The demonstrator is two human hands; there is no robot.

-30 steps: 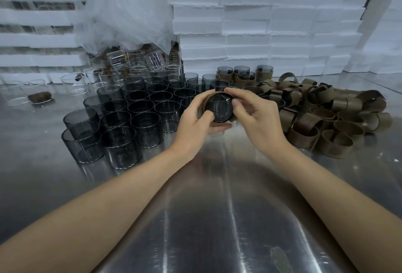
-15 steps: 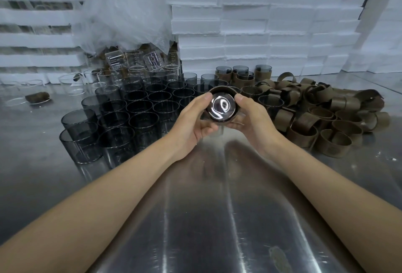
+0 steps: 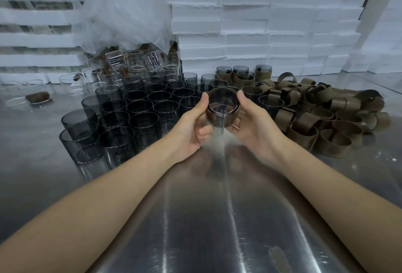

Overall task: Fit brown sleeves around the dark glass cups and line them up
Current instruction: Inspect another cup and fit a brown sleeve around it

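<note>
Both hands hold one dark glass cup [image 3: 222,109] upright above the steel table, its mouth tipped a little toward me and a brown sleeve around its wall. My left hand [image 3: 193,123] grips its left side, thumb at the rim. My right hand [image 3: 253,120] grips its right side in the same way. Bare dark cups [image 3: 121,120] stand packed in rows to the left. A heap of loose brown sleeves [image 3: 322,116] lies to the right. Several sleeved cups [image 3: 243,75] stand at the back centre.
Stacked white foam blocks [image 3: 272,22] wall off the back and right. Clear glass beakers [image 3: 139,64] sit under a crumpled plastic sheet [image 3: 124,9] at back left. Clear dishes [image 3: 32,98] lie at far left. The steel table [image 3: 206,218] stretches toward me.
The cup has turned from base-toward-me to upright with its mouth up. Both hands shifted from holding it end-on to gripping its sides.
</note>
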